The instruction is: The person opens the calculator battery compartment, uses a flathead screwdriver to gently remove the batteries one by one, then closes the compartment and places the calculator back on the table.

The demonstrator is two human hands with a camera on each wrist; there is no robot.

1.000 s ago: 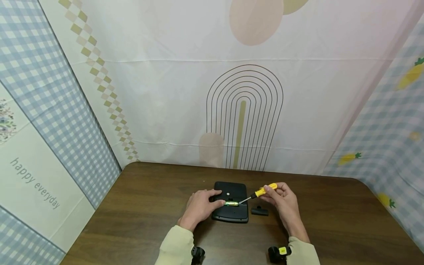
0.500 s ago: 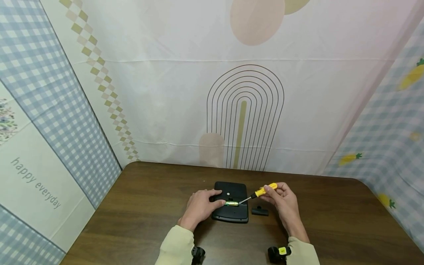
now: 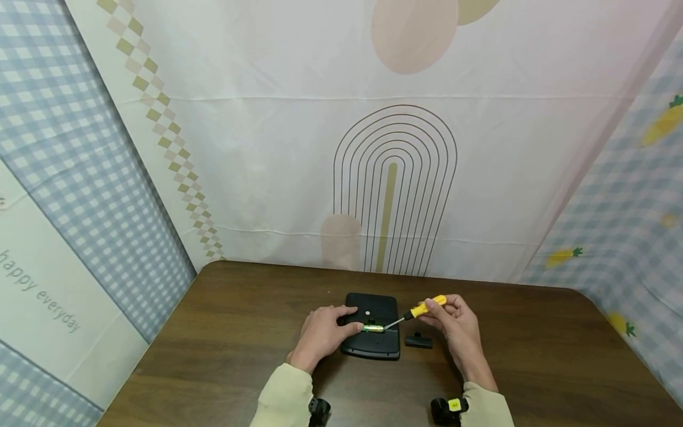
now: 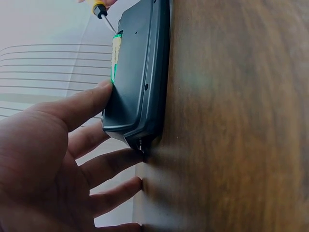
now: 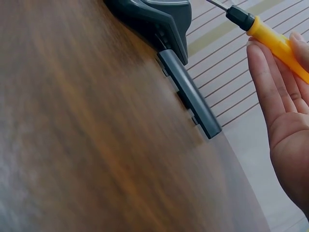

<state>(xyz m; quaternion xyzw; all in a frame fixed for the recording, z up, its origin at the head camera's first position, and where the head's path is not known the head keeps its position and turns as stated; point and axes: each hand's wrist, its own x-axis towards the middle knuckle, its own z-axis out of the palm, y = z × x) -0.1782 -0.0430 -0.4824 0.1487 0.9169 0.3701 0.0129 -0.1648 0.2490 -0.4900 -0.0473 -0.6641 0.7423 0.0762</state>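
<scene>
Spanning the lower part of the head view, a brown table (image 3: 240, 338) bears a black device (image 3: 370, 349). Fingers extended, the left hand (image 3: 322, 333) presses its thumb on the device, while the right hand (image 3: 460, 327) pinches a yellow screwdriver (image 3: 428, 306). Just beside the device lies a small black cover (image 3: 418, 341), and a green battery (image 3: 373, 328) sits in the device between left thumb and screwdriver tip.

behind a brown wooden table (image 3: 224, 332), a white cloth (image 3: 267, 160) with thin-lined arches, blue-checked cloth (image 3: 64, 136) alongside
</scene>
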